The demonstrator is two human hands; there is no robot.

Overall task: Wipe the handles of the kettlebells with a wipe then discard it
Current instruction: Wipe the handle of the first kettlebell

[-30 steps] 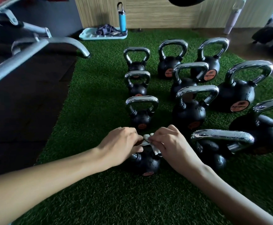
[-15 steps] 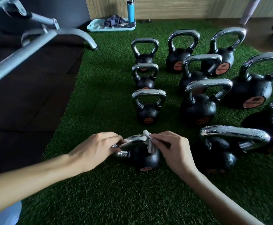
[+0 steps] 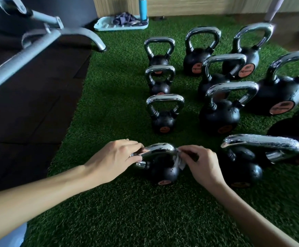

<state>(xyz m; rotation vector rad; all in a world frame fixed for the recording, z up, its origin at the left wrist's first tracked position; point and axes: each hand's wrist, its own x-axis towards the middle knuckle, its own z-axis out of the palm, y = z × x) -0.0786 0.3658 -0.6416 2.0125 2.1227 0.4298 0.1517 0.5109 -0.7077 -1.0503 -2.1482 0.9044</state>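
Several black kettlebells with chrome handles stand on green turf. The nearest small kettlebell (image 3: 164, 171) sits between my hands. My left hand (image 3: 114, 158) grips the left end of its chrome handle (image 3: 160, 148). My right hand (image 3: 201, 164) pinches a white wipe (image 3: 179, 161) against the right end of that handle. A larger kettlebell (image 3: 241, 168) stands just right of my right hand, and a small one (image 3: 163, 120) stands behind the nearest.
The green turf (image 3: 123, 207) ends at a dark floor mat (image 3: 29, 107) on the left. A grey metal bench frame (image 3: 43, 40) reaches in at the upper left. A light tray (image 3: 102, 25) with a cloth and a blue bottle (image 3: 142, 8) sits by the far wall.
My hands have moved apart along the handle: the left went to the left end, the right slid the wipe to the right end and down. The view came closer.
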